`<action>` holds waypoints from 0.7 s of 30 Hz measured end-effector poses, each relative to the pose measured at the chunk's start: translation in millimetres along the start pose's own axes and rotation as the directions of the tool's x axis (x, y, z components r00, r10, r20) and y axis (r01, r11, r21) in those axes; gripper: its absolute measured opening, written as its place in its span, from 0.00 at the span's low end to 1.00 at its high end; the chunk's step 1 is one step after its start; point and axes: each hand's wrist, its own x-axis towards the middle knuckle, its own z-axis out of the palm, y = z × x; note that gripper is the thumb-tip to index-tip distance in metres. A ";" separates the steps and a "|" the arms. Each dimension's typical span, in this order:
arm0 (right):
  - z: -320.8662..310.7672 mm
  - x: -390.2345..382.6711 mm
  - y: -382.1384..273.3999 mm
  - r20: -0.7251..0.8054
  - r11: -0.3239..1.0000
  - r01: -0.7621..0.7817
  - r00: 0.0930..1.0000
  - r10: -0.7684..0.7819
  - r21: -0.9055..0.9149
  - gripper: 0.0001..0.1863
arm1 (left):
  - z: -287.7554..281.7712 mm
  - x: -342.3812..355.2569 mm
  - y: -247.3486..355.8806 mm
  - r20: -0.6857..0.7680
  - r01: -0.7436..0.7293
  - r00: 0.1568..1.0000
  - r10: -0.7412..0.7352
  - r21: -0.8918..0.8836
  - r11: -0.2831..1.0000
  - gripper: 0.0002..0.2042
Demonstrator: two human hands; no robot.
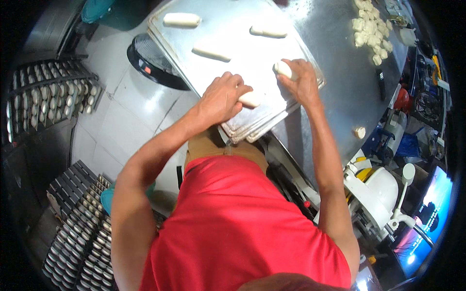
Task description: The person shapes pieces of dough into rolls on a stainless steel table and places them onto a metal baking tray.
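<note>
Both of my hands reach over a stack of metal baking trays (233, 77). My left hand (222, 97) is closed around one end of a pale dough roll (250, 100) near the front edge of the top tray. Farther right, my right hand (302, 83) grips another dough roll (284, 70) between thumb and fingers, close to the tray's right side. On the same tray lie three more rolls: one at the far left (182, 20), a middle one (211, 53) and one at the far right (268, 31).
Right of the trays, a metal table holds a heap of dough pieces (371, 31), a dark slim tool (381, 84) and a lone dough piece (359, 132). A round fan (155, 60) stands on the tiled floor. Racks of dough rolls (51, 99) line the left side.
</note>
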 end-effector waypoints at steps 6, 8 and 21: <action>-11.7 -2.3 -9.3 -0.238 0.994 -0.004 0.971 0.029 0.106 0.26 | -9.2 -17.9 23.1 -0.194 0.029 0.981 -0.024 0.022 0.999 0.32; -16.5 17.6 -8.9 -0.240 0.990 0.052 0.970 -0.020 0.128 0.25 | -8.4 -33.0 31.9 -0.254 0.094 0.962 -0.098 -0.030 0.995 0.30; 20.1 129.4 -14.6 -0.091 0.998 0.049 0.995 -0.051 -0.029 0.29 | 16.0 -104.7 15.5 -0.480 0.366 0.778 -0.406 -0.179 0.913 0.19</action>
